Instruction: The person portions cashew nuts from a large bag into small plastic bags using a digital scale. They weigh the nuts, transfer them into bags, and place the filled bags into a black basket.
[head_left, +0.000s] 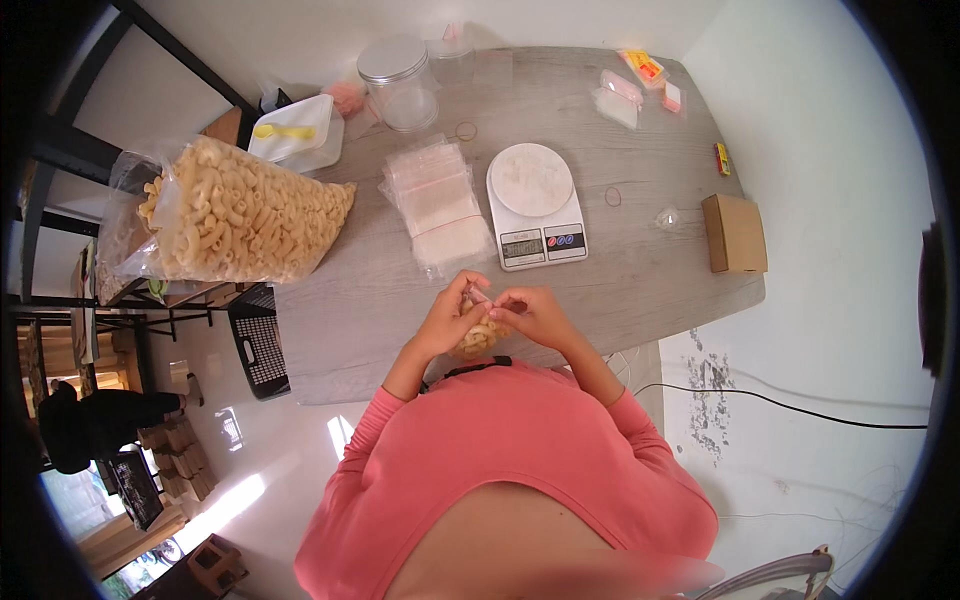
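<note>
A small clear plastic bag of elbow macaroni (475, 342) is held close to my body at the table's front edge. My left hand (453, 315) grips its upper left side. At the top of the same bag, the fingers of my right hand (534, 313) pinch the plastic, and the fingertips of both hands meet there. Just beyond them lie a stack of flat clear plastic bags (439, 206) and a white digital kitchen scale (532, 180) with a bare round platform. To the left, a large open clear bag of macaroni (247, 214) leans across the table corner.
A lidded clear jar (397, 86) and a white plastic container (300, 135) with a yellow spoon (283, 132) stand at the back left. A cardboard box (735, 234) sits at the right edge. Rubber bands (613, 196) lie on the grey wooden table (645, 255). Another person (112, 420) is far left.
</note>
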